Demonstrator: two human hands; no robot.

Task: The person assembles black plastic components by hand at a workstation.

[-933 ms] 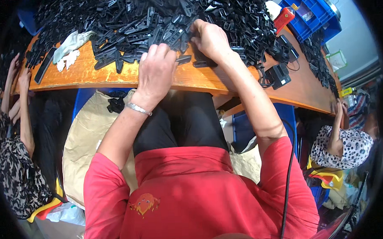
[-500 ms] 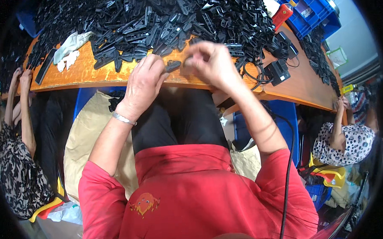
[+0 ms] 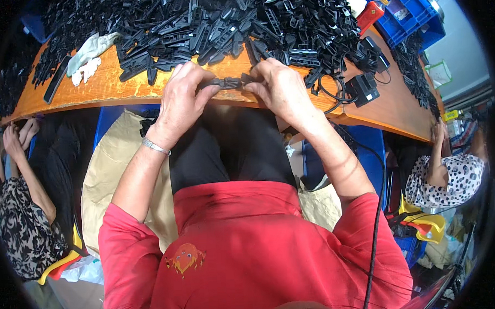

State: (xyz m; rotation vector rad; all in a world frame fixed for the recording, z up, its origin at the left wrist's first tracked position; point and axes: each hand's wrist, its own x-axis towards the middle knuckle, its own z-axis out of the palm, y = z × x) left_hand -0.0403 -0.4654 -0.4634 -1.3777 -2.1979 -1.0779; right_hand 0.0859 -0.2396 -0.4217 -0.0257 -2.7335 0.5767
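Note:
Over the near edge of the orange table, my left hand pinches a black plastic clip part that points right. Facing it, my right hand pinches a smaller black plastic piece, mostly covered by the fingers. The two parts meet end to end, or nearly so; whether they are joined I cannot tell. Just beyond my hands spreads a big heap of loose black plastic parts.
White gloves and a long dark bar lie at left. To the right are a black box with cables, a red bottle and a blue crate. Other people sit at both sides of the wooden table.
My right hand has come down from a blurred motion and now holds a small black piece against the clip part in my left hand. The person at left has lowered their hands.

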